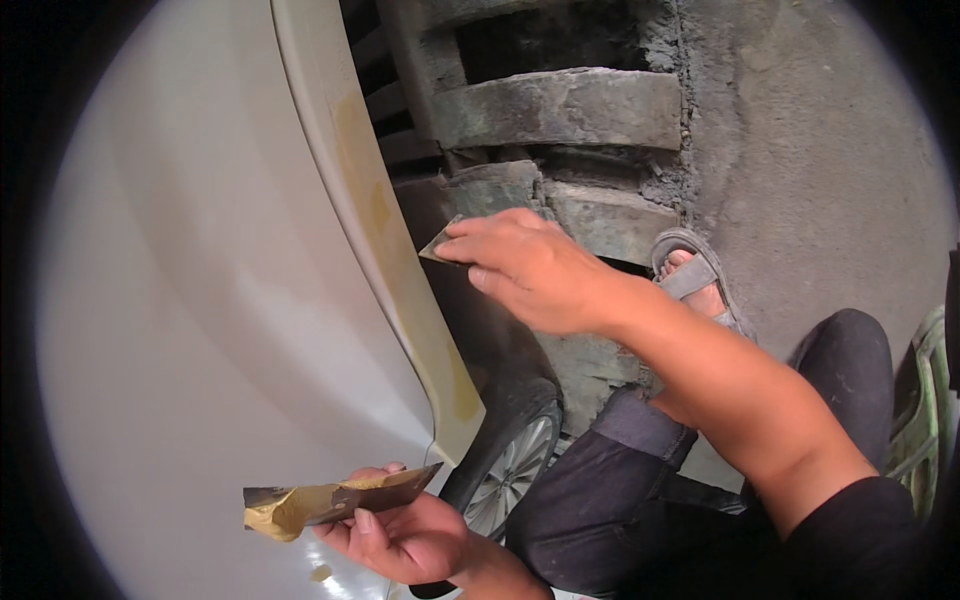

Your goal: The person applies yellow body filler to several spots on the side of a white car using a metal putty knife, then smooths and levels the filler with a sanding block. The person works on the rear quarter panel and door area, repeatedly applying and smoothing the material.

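My left hand (415, 540) holds a flat dark metal plate (385, 492), fingers beneath and thumb along its near edge. A thick lump of yellow-tan putty (280, 517) sits on the plate's left end. My right hand (540, 270) pinches a small thin putty spreader (438, 250), its tip just right of the car body's edge; whether it touches the edge I cannot tell. Along that pale edge strip (375, 240) run smeared yellow putty patches (380, 208). The broad light silver-white car panel (200, 250) lies to the left.
A car wheel (515, 470) stands below the strip's near end. Beyond the strip are worn concrete slats (560, 105) with dark gaps, beside a concrete floor (820, 160). My sandalled foot (700, 280) and dark-trousered legs (590, 490) are at the right, near a green plastic seat (925, 420).
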The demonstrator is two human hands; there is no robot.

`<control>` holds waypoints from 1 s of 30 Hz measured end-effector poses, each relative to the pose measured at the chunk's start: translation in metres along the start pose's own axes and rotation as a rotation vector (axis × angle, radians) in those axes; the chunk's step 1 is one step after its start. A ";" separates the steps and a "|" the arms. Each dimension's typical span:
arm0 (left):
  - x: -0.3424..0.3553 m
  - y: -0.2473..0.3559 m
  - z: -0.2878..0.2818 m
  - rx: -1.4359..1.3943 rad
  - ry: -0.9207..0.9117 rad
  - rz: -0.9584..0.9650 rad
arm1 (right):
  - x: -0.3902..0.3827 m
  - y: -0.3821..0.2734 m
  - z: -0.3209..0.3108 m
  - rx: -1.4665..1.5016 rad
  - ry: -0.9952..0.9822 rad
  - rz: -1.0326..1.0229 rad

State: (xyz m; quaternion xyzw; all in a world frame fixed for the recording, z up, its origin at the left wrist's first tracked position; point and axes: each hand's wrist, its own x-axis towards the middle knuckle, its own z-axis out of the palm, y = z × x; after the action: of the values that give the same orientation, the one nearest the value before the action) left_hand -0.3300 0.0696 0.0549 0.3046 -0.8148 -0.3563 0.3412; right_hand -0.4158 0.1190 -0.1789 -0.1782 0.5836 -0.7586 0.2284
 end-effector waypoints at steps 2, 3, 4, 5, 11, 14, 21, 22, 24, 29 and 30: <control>-0.001 0.000 -0.001 -0.027 -0.011 -0.014 | 0.000 0.002 -0.003 -0.031 0.001 0.015; -0.002 -0.001 -0.002 -0.038 -0.016 -0.020 | 0.000 0.002 -0.003 -0.034 0.006 0.022; -0.002 -0.001 -0.004 -0.033 -0.020 -0.014 | 0.000 0.002 -0.003 -0.045 -0.007 0.049; -0.002 -0.002 -0.005 -0.030 -0.024 -0.009 | -0.001 0.002 -0.003 -0.040 -0.014 0.040; -0.002 -0.004 -0.012 -0.077 -0.111 -0.005 | -0.011 -0.002 0.001 -0.009 -0.057 0.067; -0.004 -0.005 -0.012 -0.063 -0.107 0.005 | -0.012 0.000 0.007 0.010 -0.052 0.080; -0.005 -0.010 -0.015 -0.038 -0.109 0.018 | -0.001 0.013 0.019 0.027 -0.026 0.038; -0.005 -0.012 -0.015 -0.050 -0.111 0.014 | 0.000 0.014 0.018 0.015 -0.026 0.042; -0.005 -0.013 -0.017 -0.088 -0.113 0.008 | 0.004 0.015 0.017 0.034 -0.010 0.026; -0.004 -0.014 -0.019 -0.061 -0.131 -0.022 | 0.020 0.013 0.024 0.047 0.047 0.018; -0.004 -0.015 -0.019 -0.064 -0.130 -0.025 | 0.023 0.012 0.027 0.058 0.085 -0.012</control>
State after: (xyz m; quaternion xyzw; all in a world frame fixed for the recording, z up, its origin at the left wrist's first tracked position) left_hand -0.3088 0.0576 0.0518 0.2801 -0.8194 -0.4056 0.2927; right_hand -0.4183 0.0818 -0.1836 -0.1427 0.5696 -0.7834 0.2039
